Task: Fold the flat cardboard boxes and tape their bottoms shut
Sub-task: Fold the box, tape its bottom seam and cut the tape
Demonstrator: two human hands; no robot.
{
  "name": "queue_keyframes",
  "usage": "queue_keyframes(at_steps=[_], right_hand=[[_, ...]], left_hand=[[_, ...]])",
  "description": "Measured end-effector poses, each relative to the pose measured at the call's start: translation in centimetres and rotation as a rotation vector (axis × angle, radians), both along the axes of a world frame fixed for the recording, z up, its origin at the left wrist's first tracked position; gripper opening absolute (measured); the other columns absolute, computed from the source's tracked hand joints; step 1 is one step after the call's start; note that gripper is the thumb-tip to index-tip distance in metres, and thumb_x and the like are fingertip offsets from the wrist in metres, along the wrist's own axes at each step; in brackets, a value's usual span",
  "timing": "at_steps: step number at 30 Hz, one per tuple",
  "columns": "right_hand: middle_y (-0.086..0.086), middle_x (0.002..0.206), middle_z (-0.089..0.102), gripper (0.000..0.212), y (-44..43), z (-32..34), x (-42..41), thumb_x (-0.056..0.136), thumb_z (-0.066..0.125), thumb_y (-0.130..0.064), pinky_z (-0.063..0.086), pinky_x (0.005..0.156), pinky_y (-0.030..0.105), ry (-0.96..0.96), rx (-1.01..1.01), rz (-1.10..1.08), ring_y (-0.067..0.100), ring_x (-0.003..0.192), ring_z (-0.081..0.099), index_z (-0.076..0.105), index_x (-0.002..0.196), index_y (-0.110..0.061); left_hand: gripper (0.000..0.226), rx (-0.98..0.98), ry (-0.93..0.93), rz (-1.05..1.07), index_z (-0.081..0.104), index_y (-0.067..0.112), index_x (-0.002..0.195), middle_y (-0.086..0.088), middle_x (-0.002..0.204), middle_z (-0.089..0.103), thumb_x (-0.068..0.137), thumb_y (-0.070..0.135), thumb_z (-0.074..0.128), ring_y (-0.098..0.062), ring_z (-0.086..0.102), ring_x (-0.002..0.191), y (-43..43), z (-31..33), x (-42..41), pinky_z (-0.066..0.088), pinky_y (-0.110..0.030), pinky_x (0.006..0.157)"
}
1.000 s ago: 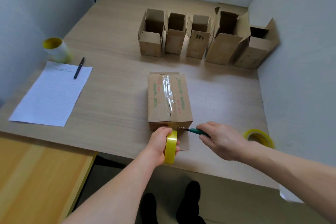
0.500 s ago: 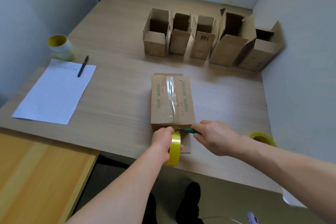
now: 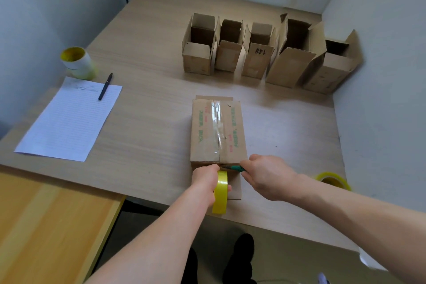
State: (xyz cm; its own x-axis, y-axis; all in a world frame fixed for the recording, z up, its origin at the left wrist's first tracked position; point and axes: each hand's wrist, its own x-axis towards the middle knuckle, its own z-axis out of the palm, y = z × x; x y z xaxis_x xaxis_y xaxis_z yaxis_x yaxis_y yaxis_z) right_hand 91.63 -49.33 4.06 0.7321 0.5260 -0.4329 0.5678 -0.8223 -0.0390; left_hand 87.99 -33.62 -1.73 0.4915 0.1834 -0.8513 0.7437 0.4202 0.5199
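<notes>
A folded cardboard box (image 3: 205, 131) lies bottom-up in the middle of the table, a strip of clear tape (image 3: 217, 129) running along its seam. My left hand (image 3: 205, 180) grips a yellow tape roll (image 3: 220, 192) held on edge at the box's near end. My right hand (image 3: 265, 175) holds a green-handled cutter (image 3: 235, 168) whose tip points left at the tape between roll and box. One of the box's flaps (image 3: 236, 188) lies flat on the table under my hands.
Several folded open boxes (image 3: 258, 53) stand in a row at the back of the table. A lined sheet (image 3: 69, 120) with a black pen (image 3: 105, 86) and a tape stack (image 3: 77, 62) sit at left. Another yellow roll (image 3: 334, 180) lies by the right wall. A yellow bench (image 3: 46, 226) adjoins front left.
My right hand has moved left, bringing the cutter tip to the tape at the box's near edge. My left hand keeps the roll in place. The view has shifted slightly.
</notes>
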Motion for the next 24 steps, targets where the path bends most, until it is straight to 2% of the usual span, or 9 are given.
queue_keyframes(at_steps=[2,4,7,11,15,18,21,22,24], right_hand=[[0.003,0.112,0.057,0.035,0.2,0.1,0.0,0.105,0.031,-0.041,0.046,0.067,0.034,0.005,-0.012,-0.006,0.020,0.077,0.049,0.054,0.121,-0.021],[0.003,0.112,0.057,0.035,0.2,0.0,0.1,0.105,0.031,-0.041,0.045,0.067,0.034,0.016,-0.014,-0.013,0.021,0.078,0.050,0.054,0.121,-0.021],[0.003,0.110,0.057,0.035,0.0,-0.1,0.1,0.105,0.030,-0.041,0.043,0.066,0.034,0.026,-0.013,-0.022,0.021,0.079,0.050,0.055,0.118,-0.020],[0.001,0.106,0.056,0.034,0.0,-0.3,0.2,0.105,0.030,-0.041,0.040,0.064,0.032,0.042,-0.004,-0.030,0.020,0.075,0.048,0.055,0.116,-0.022],[0.000,0.101,0.055,0.033,-0.3,-0.4,0.3,0.105,0.029,-0.040,0.042,0.064,0.034,0.049,-0.013,-0.047,0.020,0.075,0.049,0.055,0.114,-0.021],[-0.001,0.098,0.053,0.032,-0.5,-0.4,0.2,0.104,0.031,-0.041,0.041,0.063,0.034,0.046,-0.015,-0.039,0.020,0.074,0.050,0.055,0.114,-0.022],[-0.002,0.095,0.053,0.029,-1.1,-0.7,-0.1,0.103,0.033,-0.040,0.050,0.066,0.036,0.070,-0.033,-0.057,0.018,0.075,0.054,0.056,0.111,-0.024],[-0.003,0.094,0.053,0.028,-1.4,-0.8,-0.1,0.102,0.034,-0.040,0.051,0.067,0.036,0.075,-0.048,-0.068,0.018,0.076,0.054,0.056,0.110,-0.024],[-0.002,0.095,0.052,0.025,-2.3,-1.3,-0.3,0.101,0.036,-0.038,0.048,0.065,0.036,0.069,-0.080,-0.091,0.020,0.077,0.054,0.055,0.110,-0.024]], left_hand=[[0.001,0.023,-0.009,0.018,0.059,0.012,0.095,-0.022,0.109,0.062,0.094,0.012,0.059,-0.031,0.066,0.048,-0.1,0.2,0.2,0.060,-0.040,0.057],[0.009,0.046,-0.012,0.021,0.057,0.013,0.087,-0.022,0.107,0.063,0.094,0.008,0.060,-0.033,0.066,0.054,0.1,0.2,0.3,0.060,-0.039,0.054],[0.011,0.057,-0.011,0.027,0.057,0.012,0.085,-0.023,0.103,0.065,0.093,0.006,0.062,-0.035,0.066,0.060,0.2,0.5,0.2,0.054,-0.032,0.045],[0.013,0.098,-0.018,0.052,0.058,0.011,0.081,-0.024,0.103,0.065,0.091,0.005,0.064,-0.039,0.067,0.068,0.3,0.5,0.1,0.052,-0.031,0.043],[0.011,0.122,-0.017,0.073,0.061,0.008,0.080,-0.025,0.100,0.066,0.089,0.003,0.063,-0.037,0.065,0.057,0.3,0.5,0.2,0.052,-0.031,0.042],[0.010,0.130,-0.012,0.078,0.063,0.008,0.080,-0.024,0.097,0.066,0.089,0.004,0.065,-0.038,0.067,0.062,0.4,0.2,0.0,0.053,-0.031,0.044],[0.002,0.129,-0.012,0.081,0.066,0.007,0.087,-0.020,0.095,0.066,0.087,0.005,0.067,-0.040,0.069,0.072,0.5,-0.2,0.1,0.054,-0.032,0.046],[0.001,0.136,-0.014,0.081,0.068,0.006,0.087,-0.020,0.094,0.067,0.086,0.005,0.067,-0.042,0.069,0.075,0.6,-0.5,0.2,0.056,-0.035,0.050],[0.002,0.161,-0.017,0.076,0.071,0.007,0.080,-0.019,0.090,0.071,0.081,0.007,0.069,-0.042,0.069,0.081,0.6,-1.1,0.3,0.061,-0.048,0.068]])
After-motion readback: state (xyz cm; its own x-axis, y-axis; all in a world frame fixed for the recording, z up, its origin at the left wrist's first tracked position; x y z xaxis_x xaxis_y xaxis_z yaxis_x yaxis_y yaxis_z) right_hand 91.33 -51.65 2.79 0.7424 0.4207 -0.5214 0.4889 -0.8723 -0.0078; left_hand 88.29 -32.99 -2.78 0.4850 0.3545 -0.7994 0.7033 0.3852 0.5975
